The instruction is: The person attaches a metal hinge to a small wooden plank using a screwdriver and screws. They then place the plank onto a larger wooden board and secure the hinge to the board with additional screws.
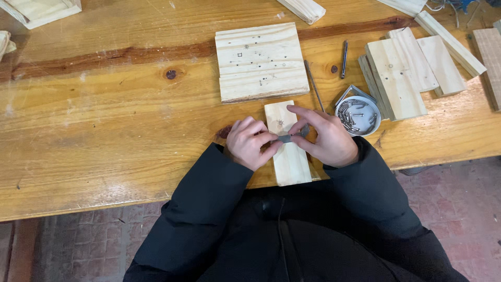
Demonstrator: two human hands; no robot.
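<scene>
While both hands are pinching a small grey metal piece between thumb and fingertips, its long axis is running left to right across the narrow pine board. The left hand is gripping its left end and the right hand its right end. Just right of the right hand, a round white tub of nails is sitting on the wooden table, and a square pine block is lying beyond the board.

A small grey metal piece is pinched between the left hand and the right hand at the frame's centre, over a narrow pine block. A square pine board is seen above them, and a white tub of nails to the right, on the wooden workbench.
</scene>
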